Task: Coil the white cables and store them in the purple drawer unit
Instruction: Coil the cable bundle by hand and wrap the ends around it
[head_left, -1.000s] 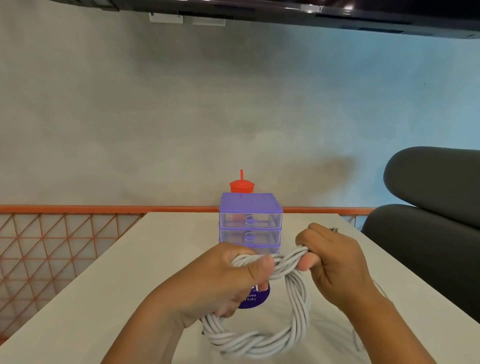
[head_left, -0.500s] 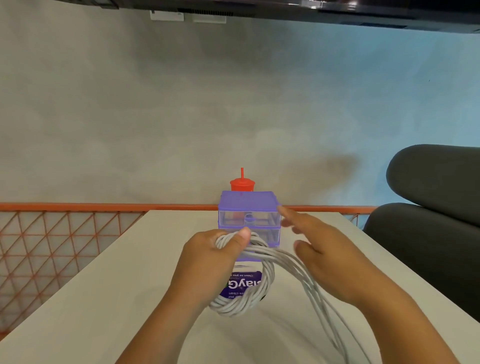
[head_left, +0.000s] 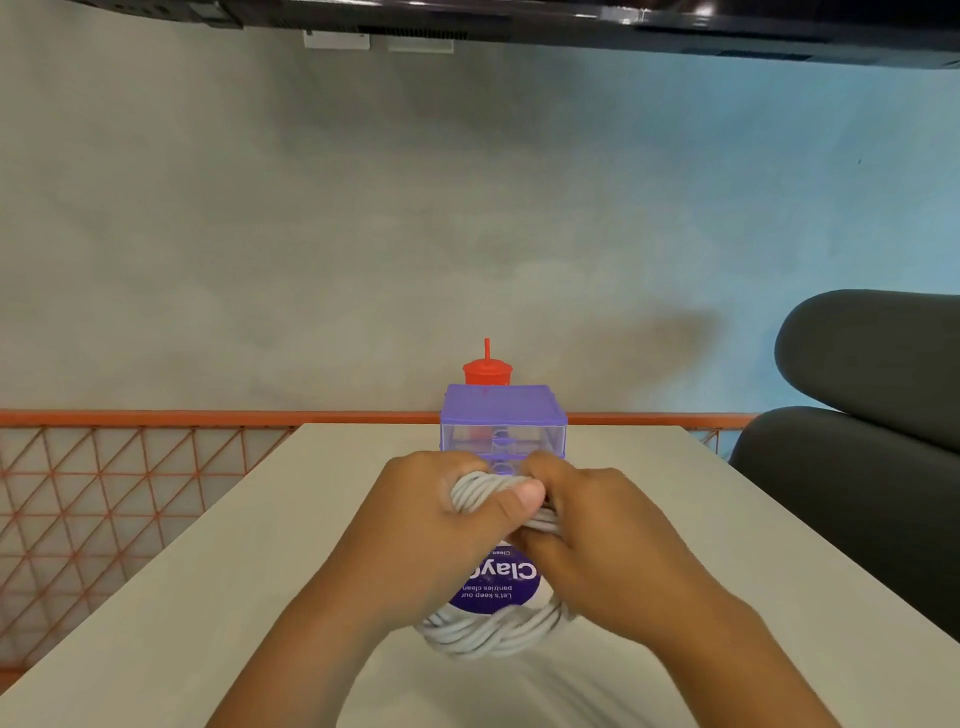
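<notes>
Above the pale grey table (head_left: 156, 597), in the head view, both hands now meet at the top of the coiled white cable (head_left: 488, 631). Half a second ago the right hand (head_left: 602, 535) was flat and spread, apart from the coil, and loose strands ran from the coil down toward the lower right corner. Now its fingers are curled round the bundle of strands, just beside the thumb of the left hand (head_left: 436, 525), and those loose strands are no more seen. The left hand grips the same upper part of the coil as before, with its thumb pressed over the strands. The lower arc of the coil hangs under the two wrists; I cannot tell if it touches the table. Through the ring of the coil a round purple label with white letters (head_left: 493, 590) shows.

The purple plastic drawer unit with clear drawers (head_left: 503, 415) stands on the table behind the hands, at the same place as before. Its top drawer is pushed in; the lower drawers are hidden by the hands. Through the clear front a red shape shows, but whether anything lies inside the drawer I cannot tell. The red cup with a lid and a straw (head_left: 487, 370) stands just behind the unit. The cable is outside the unit, in the hands.
</notes>
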